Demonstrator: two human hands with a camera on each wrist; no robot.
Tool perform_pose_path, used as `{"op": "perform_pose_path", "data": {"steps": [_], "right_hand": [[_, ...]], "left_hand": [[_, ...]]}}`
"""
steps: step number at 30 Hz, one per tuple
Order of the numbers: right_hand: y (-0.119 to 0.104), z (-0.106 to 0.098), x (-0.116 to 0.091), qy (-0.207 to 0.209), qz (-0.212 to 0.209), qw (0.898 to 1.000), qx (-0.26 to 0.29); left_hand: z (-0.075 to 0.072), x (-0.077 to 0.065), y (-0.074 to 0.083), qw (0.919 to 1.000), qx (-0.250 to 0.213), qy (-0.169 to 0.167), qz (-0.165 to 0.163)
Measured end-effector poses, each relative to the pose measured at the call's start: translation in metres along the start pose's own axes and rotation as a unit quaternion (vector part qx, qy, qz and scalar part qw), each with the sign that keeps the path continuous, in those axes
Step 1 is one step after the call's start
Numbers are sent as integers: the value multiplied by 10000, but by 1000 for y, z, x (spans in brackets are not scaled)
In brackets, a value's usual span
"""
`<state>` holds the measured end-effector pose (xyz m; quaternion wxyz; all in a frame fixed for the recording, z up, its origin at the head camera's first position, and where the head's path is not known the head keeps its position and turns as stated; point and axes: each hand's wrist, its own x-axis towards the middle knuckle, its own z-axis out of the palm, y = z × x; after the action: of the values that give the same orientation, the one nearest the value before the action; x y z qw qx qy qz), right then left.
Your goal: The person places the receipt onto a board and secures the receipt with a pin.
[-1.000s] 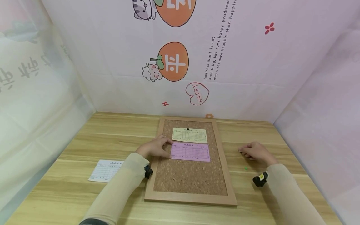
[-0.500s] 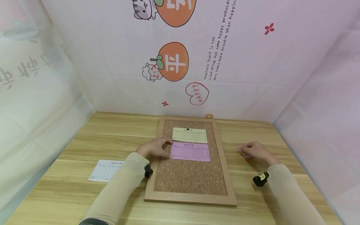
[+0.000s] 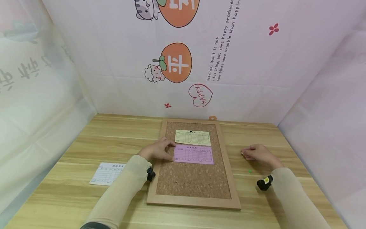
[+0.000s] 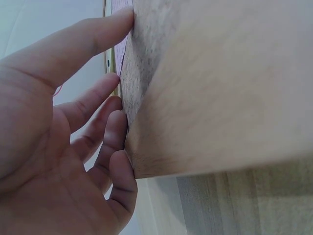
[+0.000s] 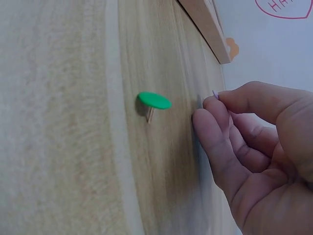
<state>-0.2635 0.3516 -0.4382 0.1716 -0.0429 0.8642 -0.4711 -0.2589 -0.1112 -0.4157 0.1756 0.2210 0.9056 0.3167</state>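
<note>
My left hand [image 3: 156,150] rests on the left side of the framed cork board [image 3: 194,181]. Its thumb and index fingertips, spread apart, press the left edge of a pink printed slip [image 3: 193,155]. Above that slip, a yellow printed slip [image 3: 193,138] is held at its top by a black thumbtack [image 3: 191,131]. To the right of the board, my right hand [image 3: 259,155] pinches a tiny pale thing [image 5: 215,94] between thumb and index finger, low over the table. Mostly hidden by the fingertips, it looks like a thumbtack. A green thumbtack [image 5: 154,101] lies near that hand.
A white printed slip [image 3: 107,173] lies on the wooden table [image 3: 71,197] left of the board, partly covered by the left sleeve. A printed cloth wall [image 3: 243,105] stands behind the table, with cloth sides left and right.
The right hand's fingertips have shifted slightly to the left with the small pale thing. My left hand and the pink slip stay where they were.
</note>
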Motion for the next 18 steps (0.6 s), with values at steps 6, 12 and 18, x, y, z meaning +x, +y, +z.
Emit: {"op": "perform_pose_path", "data": {"steps": [6, 12, 18], "right_hand": [[-2, 1, -1, 35, -4, 10000, 89], [-5, 2, -2, 79, 11, 9999, 64], [-10, 3, -3, 30, 44, 9998, -205]], "left_hand": [[0, 0, -1, 10000, 14, 23, -13], [0, 1, -2, 10000, -6, 29, -10], [0, 0, -1, 10000, -26, 37, 48]]}}
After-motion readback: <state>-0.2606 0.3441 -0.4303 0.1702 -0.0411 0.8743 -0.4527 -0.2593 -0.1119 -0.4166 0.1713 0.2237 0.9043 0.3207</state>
